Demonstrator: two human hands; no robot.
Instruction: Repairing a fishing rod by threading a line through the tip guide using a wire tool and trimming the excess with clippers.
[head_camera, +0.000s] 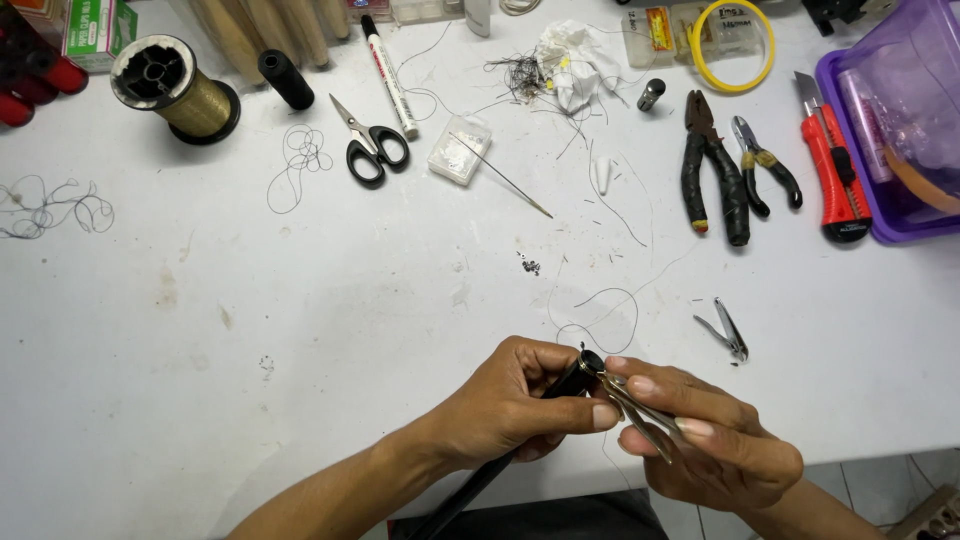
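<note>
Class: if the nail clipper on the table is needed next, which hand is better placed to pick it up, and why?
Right hand, probably: the nail clipper lies just beyond it on the right, while the left hand grips the black rod further away.

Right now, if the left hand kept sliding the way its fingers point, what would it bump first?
The left hand points right, so it would first meet the right hand, already close at the black rod tip and the metal tweezers. Exact depth is unclear.

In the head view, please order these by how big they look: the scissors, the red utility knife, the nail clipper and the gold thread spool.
Largest to smallest:
1. gold thread spool
2. red utility knife
3. scissors
4. nail clipper
The knife and scissors look close; the knife is longer.
</note>
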